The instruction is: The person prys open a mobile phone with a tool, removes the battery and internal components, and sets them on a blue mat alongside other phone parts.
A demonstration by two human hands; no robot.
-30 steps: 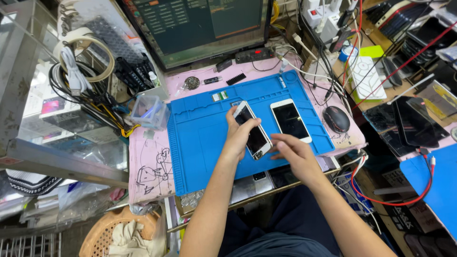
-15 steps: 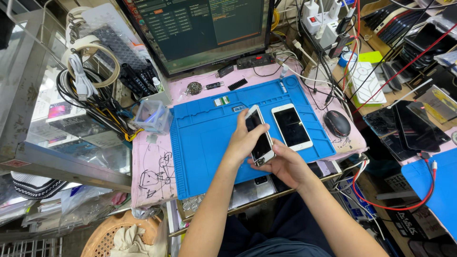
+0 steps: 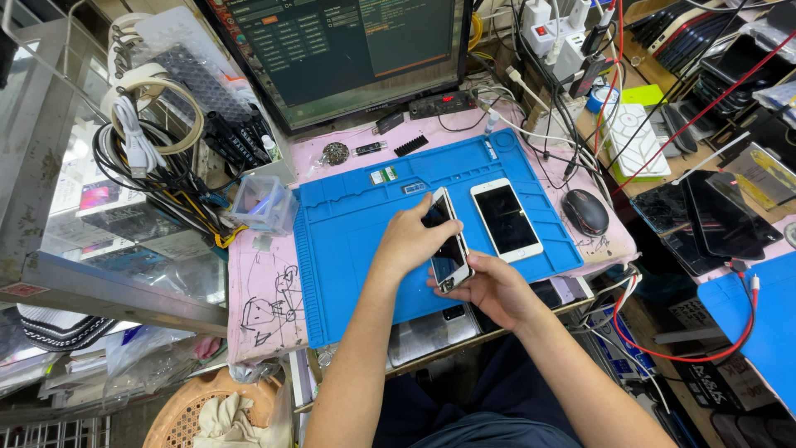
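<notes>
So, looking down from my head cam: I've got the white phone (image 3: 446, 245) held between both hands, lifted a bit above the near edge of the blue work mat (image 3: 348, 241), tilted with its dark glass facing up toward me. My left hand (image 3: 410, 241) is wrapped over its left edge with fingers pinching along the side, and my right hand (image 3: 489, 286) cups the near end from underneath, both closed on it. I'd guess it handles like any slab phone: light, stiff, glossy and kinda slippery, and that glass is the fragile bit, so the frame edges are where to grip, not the screen face. A second white phone (image 3: 506, 217) lies flat on the mat just to the right, not touching mine. Farther right sits a black mouse (image 3: 586, 211) on the pink table cover (image 3: 265, 290), and a monitor (image 3: 348, 50) stands at the far side.
</notes>
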